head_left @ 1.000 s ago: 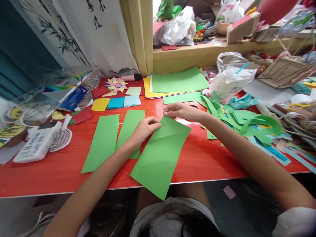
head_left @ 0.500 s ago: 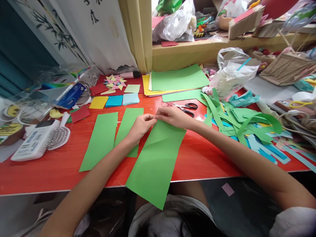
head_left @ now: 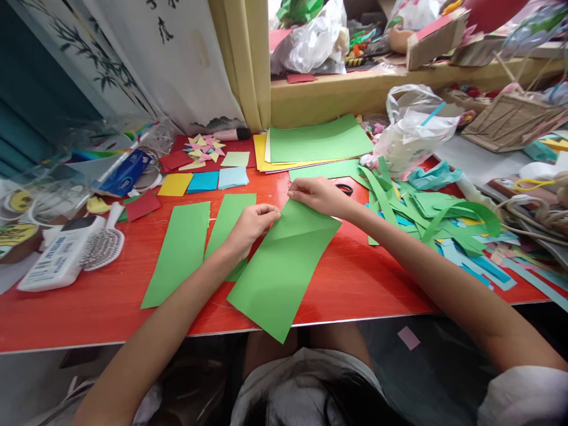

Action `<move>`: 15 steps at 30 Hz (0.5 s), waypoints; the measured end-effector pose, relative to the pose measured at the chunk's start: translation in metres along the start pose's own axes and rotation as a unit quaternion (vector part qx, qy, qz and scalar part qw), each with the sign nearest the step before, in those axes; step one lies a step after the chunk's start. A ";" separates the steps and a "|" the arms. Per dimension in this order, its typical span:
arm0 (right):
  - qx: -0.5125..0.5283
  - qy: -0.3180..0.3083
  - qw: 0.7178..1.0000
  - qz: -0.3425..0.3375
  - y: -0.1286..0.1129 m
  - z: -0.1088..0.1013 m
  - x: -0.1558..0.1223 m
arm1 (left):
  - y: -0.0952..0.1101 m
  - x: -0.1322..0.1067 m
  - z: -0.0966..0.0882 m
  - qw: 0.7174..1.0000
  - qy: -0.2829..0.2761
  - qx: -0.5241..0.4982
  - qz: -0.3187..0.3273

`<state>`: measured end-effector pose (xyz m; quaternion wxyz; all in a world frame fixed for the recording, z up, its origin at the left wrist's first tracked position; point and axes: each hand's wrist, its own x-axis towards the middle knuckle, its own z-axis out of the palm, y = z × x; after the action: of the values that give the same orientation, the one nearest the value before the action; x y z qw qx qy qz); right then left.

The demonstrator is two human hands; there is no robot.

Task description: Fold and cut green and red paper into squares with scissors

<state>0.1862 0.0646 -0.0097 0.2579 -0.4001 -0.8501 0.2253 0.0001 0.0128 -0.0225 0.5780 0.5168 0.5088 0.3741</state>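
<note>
Both hands pinch the far end of a green paper sheet (head_left: 284,266), whose near corner hangs just past the table's front edge. My left hand (head_left: 254,229) is closed on its left edge, thumb against forefinger. At the top corner, my right hand (head_left: 316,195) grips the paper with fingers bent over it. A faint crease crosses the sheet below that hand. Two more green paper pieces (head_left: 181,251) lie flat to the left, one partly under my left hand. Behind my right hand, one black scissors handle (head_left: 344,189) shows; the blades are hidden.
Green and blue paper strips (head_left: 426,216) pile up on the right. Large coloured sheets (head_left: 322,139) are stacked at the back. Small paper squares (head_left: 203,181) lie back left, near a hairbrush (head_left: 104,245) and a white bottle (head_left: 62,254). A plastic bag (head_left: 415,130) stands back right.
My right hand has moved up and away from my left, opening a gap between them. The sheet's near corner has risen toward the table edge. The scissors are now mostly covered.
</note>
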 end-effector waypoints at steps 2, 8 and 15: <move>-0.012 0.009 1.000 0.007 0.006 -0.003 0.001 | 0.000 -0.001 0.000 1.000 -0.003 -0.003 -0.004; -0.028 0.020 0.999 0.018 0.017 -0.009 0.004 | -0.001 -0.001 0.001 1.000 -0.004 0.024 0.004; -0.049 0.040 0.997 0.032 0.031 -0.021 0.006 | 0.000 -0.003 0.002 0.999 -0.022 0.025 -0.007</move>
<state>0.2131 0.0913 -0.0107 0.2643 -0.4479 -0.8360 0.1752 0.0012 0.0091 -0.0220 0.5789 0.5357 0.5083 0.3458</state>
